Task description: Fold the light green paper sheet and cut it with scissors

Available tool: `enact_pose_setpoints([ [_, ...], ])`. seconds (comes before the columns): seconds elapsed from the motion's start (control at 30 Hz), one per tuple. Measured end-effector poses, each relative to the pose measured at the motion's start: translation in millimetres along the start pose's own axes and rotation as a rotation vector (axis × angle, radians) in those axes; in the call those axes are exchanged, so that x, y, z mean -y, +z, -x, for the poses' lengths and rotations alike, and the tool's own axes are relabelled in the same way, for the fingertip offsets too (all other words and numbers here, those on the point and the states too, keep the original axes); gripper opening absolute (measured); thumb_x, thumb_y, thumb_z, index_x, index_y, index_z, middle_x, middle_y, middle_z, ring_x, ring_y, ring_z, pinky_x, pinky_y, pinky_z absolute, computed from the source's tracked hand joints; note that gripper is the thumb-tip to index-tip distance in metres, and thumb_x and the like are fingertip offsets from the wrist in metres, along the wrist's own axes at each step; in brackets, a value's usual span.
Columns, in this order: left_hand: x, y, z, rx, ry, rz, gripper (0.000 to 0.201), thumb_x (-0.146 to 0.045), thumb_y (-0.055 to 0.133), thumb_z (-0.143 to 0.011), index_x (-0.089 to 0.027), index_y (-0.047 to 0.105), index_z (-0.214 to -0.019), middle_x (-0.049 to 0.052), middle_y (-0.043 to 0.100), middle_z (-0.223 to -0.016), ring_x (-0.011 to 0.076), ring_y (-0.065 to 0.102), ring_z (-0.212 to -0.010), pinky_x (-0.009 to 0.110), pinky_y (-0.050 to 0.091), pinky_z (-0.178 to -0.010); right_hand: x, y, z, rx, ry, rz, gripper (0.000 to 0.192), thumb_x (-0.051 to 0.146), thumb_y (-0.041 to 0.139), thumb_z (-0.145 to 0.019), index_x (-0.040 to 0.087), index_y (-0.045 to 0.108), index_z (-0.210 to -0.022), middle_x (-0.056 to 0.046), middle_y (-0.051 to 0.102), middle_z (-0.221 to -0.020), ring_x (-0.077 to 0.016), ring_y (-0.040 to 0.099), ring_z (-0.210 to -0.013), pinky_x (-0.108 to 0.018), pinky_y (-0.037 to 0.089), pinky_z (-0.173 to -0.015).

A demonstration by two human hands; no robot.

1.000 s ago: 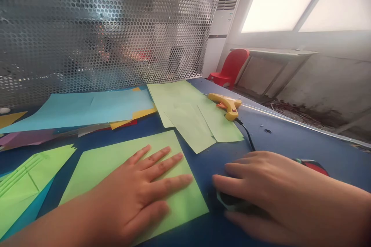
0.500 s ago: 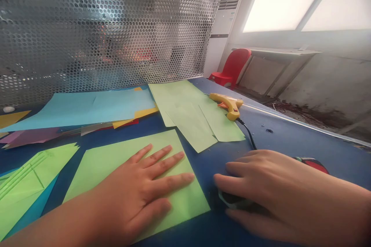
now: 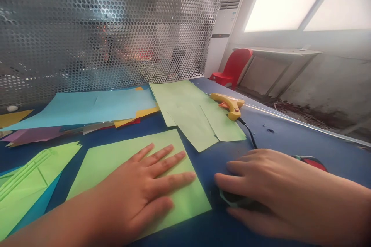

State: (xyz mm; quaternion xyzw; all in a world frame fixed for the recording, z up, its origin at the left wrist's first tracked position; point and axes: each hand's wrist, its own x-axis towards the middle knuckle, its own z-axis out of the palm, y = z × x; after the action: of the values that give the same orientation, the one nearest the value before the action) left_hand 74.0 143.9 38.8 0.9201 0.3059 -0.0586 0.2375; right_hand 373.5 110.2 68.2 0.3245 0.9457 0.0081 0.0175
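Head view shows the left hand (image 3: 139,197) spread flat, pressing on a light green square paper sheet (image 3: 116,162) that lies on the blue table (image 3: 290,139). The right hand (image 3: 272,189), fingers loosely curled, covers a small dark object with a green edge (image 3: 232,199) just beside the sheet; whether it grips it I cannot tell. Behind lie a yellow plastic glue gun (image 3: 228,105) and more coloured papers. I judge the sheet is being held steady; the next move needs a firm hold on the tool.
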Motion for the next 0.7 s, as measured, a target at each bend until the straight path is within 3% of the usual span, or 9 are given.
enact_pose_setpoints([
  [0.37,0.4,0.0,0.0,-0.018,0.014,0.006,0.051,-0.066,0.026,-0.112,-0.06,0.023,-0.163,-0.014,0.013,-0.176,0.0328,0.018,-0.165,0.074,0.01,-0.128,0.1,-1.7,-3.1,0.005,-0.023,-0.006,0.01,0.03,0.069,-0.097,0.026,0.062,-0.09,0.003,0.062,-0.068,-0.0196,0.063,-0.053,-0.033,0.035,-0.051],
  [0.7,-1.1,-1.7,2.2,-0.036,0.035,0.033,0.052,-0.062,0.034,-0.112,-0.054,0.029,-0.164,-0.009,0.016,-0.176,0.036,0.02,-0.164,0.073,0.012,-0.129,4.3,24.0,14.8,-0.115,0.032,-0.015,0.014,0.033,0.049,-0.108,0.028,0.057,-0.098,0.001,0.058,-0.073,-0.0224,0.059,-0.056,-0.035,0.033,-0.057],
])
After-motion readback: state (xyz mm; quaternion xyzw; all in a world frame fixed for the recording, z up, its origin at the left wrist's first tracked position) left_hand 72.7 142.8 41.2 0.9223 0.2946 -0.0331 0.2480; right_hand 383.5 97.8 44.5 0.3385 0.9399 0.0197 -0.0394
